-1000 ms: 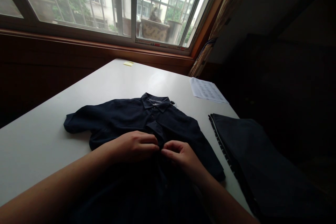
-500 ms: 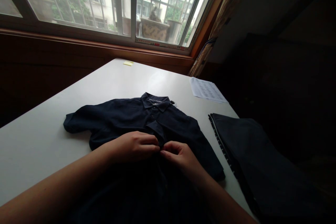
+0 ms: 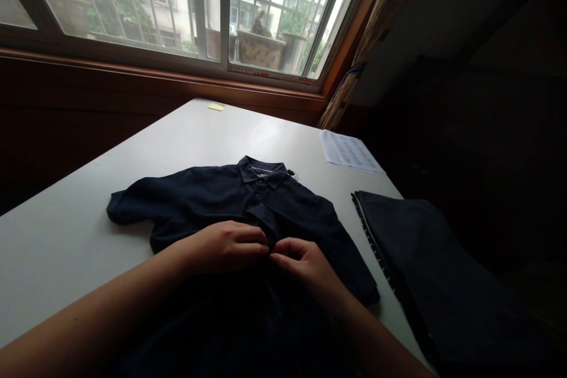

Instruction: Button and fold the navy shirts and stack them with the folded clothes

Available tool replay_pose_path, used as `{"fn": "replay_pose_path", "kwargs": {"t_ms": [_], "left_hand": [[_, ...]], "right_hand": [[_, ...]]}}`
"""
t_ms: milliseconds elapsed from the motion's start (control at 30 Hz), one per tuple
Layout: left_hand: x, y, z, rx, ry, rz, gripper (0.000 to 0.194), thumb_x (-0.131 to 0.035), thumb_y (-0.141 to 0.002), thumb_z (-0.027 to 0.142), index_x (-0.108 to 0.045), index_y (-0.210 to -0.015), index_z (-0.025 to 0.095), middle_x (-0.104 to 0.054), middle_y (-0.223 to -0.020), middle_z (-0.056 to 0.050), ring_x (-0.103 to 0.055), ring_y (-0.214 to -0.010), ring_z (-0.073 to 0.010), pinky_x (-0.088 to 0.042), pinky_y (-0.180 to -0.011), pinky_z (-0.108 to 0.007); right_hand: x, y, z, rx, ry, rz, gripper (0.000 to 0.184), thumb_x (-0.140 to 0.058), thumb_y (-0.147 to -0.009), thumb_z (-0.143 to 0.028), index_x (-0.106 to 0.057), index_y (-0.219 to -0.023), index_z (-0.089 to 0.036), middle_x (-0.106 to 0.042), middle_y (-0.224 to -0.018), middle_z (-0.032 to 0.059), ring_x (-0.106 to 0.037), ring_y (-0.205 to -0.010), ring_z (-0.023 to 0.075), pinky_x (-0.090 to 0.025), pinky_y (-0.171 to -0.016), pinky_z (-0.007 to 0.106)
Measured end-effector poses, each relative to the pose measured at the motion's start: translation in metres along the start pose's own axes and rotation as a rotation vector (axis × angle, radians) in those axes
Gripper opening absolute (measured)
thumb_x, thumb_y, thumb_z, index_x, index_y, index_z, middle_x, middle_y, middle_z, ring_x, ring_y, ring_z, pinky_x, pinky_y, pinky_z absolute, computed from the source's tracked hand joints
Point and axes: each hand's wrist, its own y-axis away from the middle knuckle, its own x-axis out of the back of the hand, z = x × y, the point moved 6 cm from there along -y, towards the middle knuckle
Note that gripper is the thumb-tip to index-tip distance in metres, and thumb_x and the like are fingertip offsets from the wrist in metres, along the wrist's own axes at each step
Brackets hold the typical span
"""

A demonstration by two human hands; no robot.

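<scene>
Right hand [image 3: 303,260] has thumb + index pinched tog on the front of the dark shirt [image 3: 212,189], roughly mid-chest. Left hand [image 3: 234,245] is just beside it, back of the hand up, fingers curled down and gripping the same bit of cloth afaict. Fingertips nearly meet. Whatever's btwn them is too dark + small to make out, so idk if there's a button in there.

Imo the step in hand is fiddly work on the front opening, prob a button, but can't tell if it's being done up or undone. Next move prob calls for a firm hold w/ the left and a small push or pull from the right thumb, w/o bunching the fabric. Risk imo: a fold [image 3: 266,217] sticks up right above the fingers, so the two edges could end up misaligned.

Shirt's face up on the white table [image 3: 66,266], collar [image 3: 277,174] pointing away from the person, btwn the arms and the window [image 3: 177,6]. Small round dark thing [image 3: 291,172] right by the collar, no clue what. Off to the right, apart from the shirt, there's a folded dark cloth [image 3: 411,248]; printed paper [image 3: 349,150] past that, yellow note [image 3: 216,107] near the far corner.
</scene>
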Motion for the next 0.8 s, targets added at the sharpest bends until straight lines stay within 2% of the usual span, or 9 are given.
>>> {"fn": "replay_pose_path", "kwargs": {"t_ms": [433,633,800], "left_hand": [[0.001,-0.0036,0.0039,0.001,-0.01,-0.043,0.014,-0.051,-0.099,0.017,-0.064,-0.101,0.017,-0.069,-0.099,-0.008,-0.065,-0.078,-0.0147,-0.051,-0.069,-0.024],[0.0031,-0.0026,0.0031,0.015,0.032,-0.022,0.013,-0.052,-0.096,0.015,-0.064,-0.1,0.017,-0.068,-0.101,-0.009,-0.066,-0.081,-0.0156,-0.052,-0.073,-0.025],[0.0078,-0.0059,0.0057,0.006,0.048,-0.015,0.014,-0.051,-0.097,0.016,-0.064,-0.095,0.017,-0.068,-0.097,-0.009,-0.066,-0.077,-0.0143,-0.052,-0.07,-0.024]], "right_hand": [[-0.0013,0.0006,-0.0049,0.0,0.014,-0.017,0.028,-0.077,-0.079,-0.042,-0.071,-0.082,-0.014,-0.06,-0.071,-0.0017,-0.05,-0.065,0.0114,-0.036,-0.06,0.024],[0.0011,0.0002,-0.0038,0.002,0.01,-0.011,0.029,-0.078,-0.078,-0.042,-0.072,-0.083,-0.014,-0.06,-0.071,-0.0014,-0.049,-0.064,0.0109,-0.035,-0.059,0.023],[0.0011,0.0003,-0.0021,-0.01,-0.024,-0.016,0.03,-0.079,-0.078,-0.044,-0.072,-0.083,-0.015,-0.059,-0.069,-0.0021,-0.047,-0.061,0.0098,-0.033,-0.056,0.023]]}}
